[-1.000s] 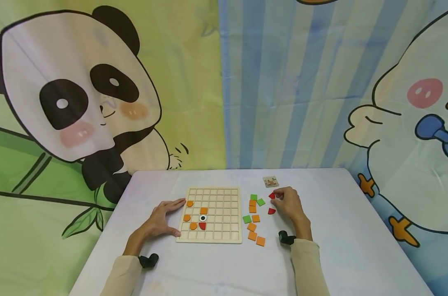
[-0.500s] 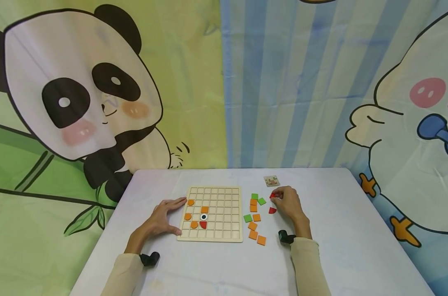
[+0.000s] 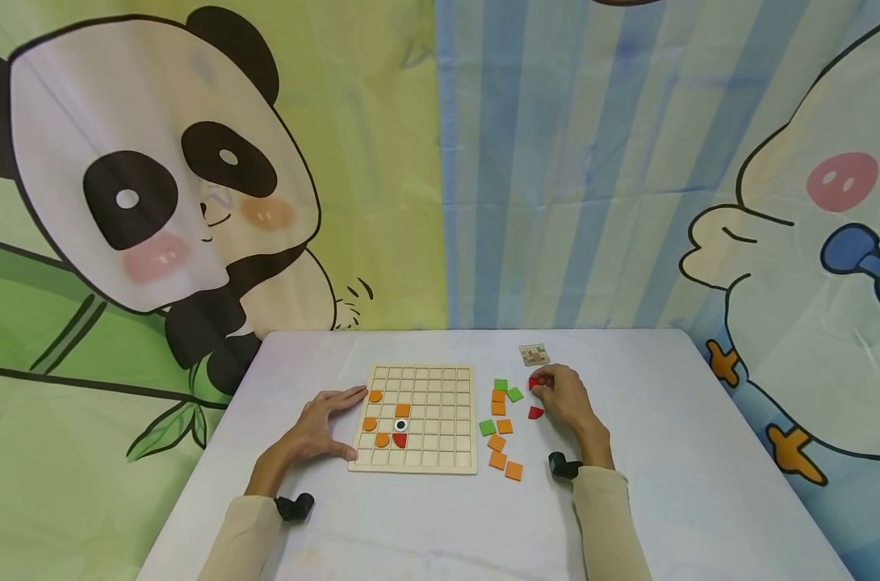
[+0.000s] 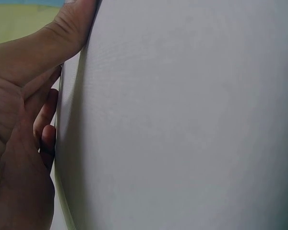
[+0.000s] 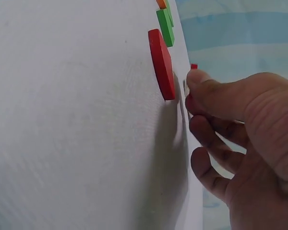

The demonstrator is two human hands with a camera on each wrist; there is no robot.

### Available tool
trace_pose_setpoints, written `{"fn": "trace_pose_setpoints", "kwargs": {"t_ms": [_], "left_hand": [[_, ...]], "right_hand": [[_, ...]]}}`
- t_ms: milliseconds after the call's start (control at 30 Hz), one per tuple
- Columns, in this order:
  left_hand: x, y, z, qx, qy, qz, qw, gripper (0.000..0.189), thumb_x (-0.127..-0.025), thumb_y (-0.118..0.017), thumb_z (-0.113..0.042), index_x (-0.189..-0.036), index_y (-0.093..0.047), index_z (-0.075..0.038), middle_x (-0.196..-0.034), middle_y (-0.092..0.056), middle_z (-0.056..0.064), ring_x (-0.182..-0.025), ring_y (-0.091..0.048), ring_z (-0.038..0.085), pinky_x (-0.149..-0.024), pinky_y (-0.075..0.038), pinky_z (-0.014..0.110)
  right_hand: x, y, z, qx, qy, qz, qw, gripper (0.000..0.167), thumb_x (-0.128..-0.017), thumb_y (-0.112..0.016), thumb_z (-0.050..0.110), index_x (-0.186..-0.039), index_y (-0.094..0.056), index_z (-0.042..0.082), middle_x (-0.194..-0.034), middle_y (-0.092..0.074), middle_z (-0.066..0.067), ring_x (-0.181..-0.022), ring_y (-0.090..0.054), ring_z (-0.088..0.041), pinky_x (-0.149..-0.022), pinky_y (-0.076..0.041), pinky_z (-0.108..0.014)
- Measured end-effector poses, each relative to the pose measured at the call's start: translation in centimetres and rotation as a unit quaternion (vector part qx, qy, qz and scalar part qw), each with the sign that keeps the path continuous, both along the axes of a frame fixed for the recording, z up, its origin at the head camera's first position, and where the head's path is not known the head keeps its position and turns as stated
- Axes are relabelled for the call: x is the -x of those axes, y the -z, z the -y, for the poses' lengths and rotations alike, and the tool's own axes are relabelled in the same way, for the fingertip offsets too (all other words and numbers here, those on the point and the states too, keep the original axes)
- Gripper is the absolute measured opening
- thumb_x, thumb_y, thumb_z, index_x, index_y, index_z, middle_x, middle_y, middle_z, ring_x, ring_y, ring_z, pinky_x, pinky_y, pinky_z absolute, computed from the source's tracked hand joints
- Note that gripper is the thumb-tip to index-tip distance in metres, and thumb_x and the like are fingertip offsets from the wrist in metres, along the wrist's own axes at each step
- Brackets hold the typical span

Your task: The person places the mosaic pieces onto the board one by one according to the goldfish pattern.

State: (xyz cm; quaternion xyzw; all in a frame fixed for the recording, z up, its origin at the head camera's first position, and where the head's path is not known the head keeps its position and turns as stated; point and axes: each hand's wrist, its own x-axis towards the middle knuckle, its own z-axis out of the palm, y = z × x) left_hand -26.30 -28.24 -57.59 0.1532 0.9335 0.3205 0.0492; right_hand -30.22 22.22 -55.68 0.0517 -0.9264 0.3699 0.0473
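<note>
A square wooden grid board (image 3: 440, 415) lies on the white table. My left hand (image 3: 311, 428) rests at its left edge, thumb at the near corner and fingers stretched along the side. On the board sit three orange round pieces (image 3: 370, 424), an orange square (image 3: 403, 411), a black-and-white eye piece (image 3: 400, 425) and a red quarter-circle piece (image 3: 400, 440). Right of the board, my right hand (image 3: 567, 401) pinches another red quarter-circle piece (image 3: 534, 382) between thumb and fingers, mostly covered in the right wrist view. A loose red quarter-circle piece (image 5: 162, 64) lies just nearer than that hand.
Green square pieces (image 3: 487, 428) and several orange square pieces (image 3: 497, 460) are scattered between the board and my right hand. A small patterned card (image 3: 534, 354) lies farther back. A cartoon curtain (image 3: 382, 161) hangs behind the table's far edge.
The red quarter-circle piece in my right fingertips has turned slightly, its rounded side showing more now. My left hand stays at the board's edge. The head view has shifted a little.
</note>
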Motion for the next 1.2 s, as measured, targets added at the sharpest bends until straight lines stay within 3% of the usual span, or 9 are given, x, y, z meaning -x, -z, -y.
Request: {"fn": "trace_pose_setpoints", "kwargs": {"t_ms": [167, 300, 633, 867, 1200], "left_hand": [[-0.3, 0.3, 0.1, -0.001, -0.002, 0.009, 1.0, 0.128, -0.053, -0.11, -0.042, -0.166, -0.05, -0.028, -0.175, -0.046, -0.001, -0.151, -0.042, 0.039, -0.121, -0.03, 0.07], [-0.4, 0.4, 0.2, 0.001, 0.0, 0.001, 1.0, 0.128, -0.054, -0.11, -0.042, -0.166, -0.05, -0.027, -0.174, -0.047, 0.001, -0.151, -0.042, 0.04, -0.121, -0.031, 0.073], [-0.1, 0.0, 0.2, 0.003, 0.002, -0.005, 1.0, 0.13, -0.052, -0.109, -0.046, -0.166, -0.049, -0.026, -0.174, -0.047, 0.003, -0.15, -0.042, 0.041, -0.119, -0.032, 0.072], [0.1, 0.1, 0.2, 0.0, -0.003, 0.008, 1.0, 0.129, -0.053, -0.109, -0.045, -0.166, -0.049, -0.03, -0.175, -0.046, -0.001, -0.153, -0.04, 0.038, -0.121, -0.032, 0.071], [-0.1, 0.1, 0.2, 0.001, 0.001, 0.0, 1.0, 0.127, -0.056, -0.109, -0.043, -0.167, -0.048, -0.026, -0.175, -0.046, 0.001, -0.152, -0.041, 0.04, -0.118, -0.034, 0.07]], "right_hand": [[-0.4, -0.4, 0.4, -0.004, -0.01, -0.008, 0.9999, 0.023, -0.097, -0.079, 0.005, -0.12, -0.078, 0.003, -0.122, -0.077, -0.017, -0.111, -0.064, -0.034, -0.105, -0.051, -0.056], [-0.2, -0.8, 0.9, 0.0, -0.032, -0.018, 0.9993, 0.023, -0.098, -0.08, 0.007, -0.121, -0.078, 0.007, -0.121, -0.078, -0.014, -0.115, -0.065, -0.035, -0.108, -0.052, -0.058], [1.0, -1.3, 3.1, 0.069, -0.106, -0.054, 0.9906, 0.024, -0.098, -0.081, 0.007, -0.121, -0.08, 0.012, -0.116, -0.08, -0.007, -0.108, -0.068, -0.028, -0.101, -0.053, -0.055], [1.7, -1.5, 5.0, 0.069, -0.144, -0.056, 0.9856, 0.022, -0.095, -0.084, 0.007, -0.117, -0.083, 0.011, -0.115, -0.083, -0.005, -0.106, -0.069, -0.027, -0.098, -0.052, -0.053], [2.6, -1.8, 7.8, 0.076, -0.207, -0.055, 0.9738, 0.019, -0.1, -0.078, 0.007, -0.118, -0.082, 0.011, -0.119, -0.081, -0.005, -0.106, -0.067, -0.029, -0.092, -0.049, -0.052]]}}
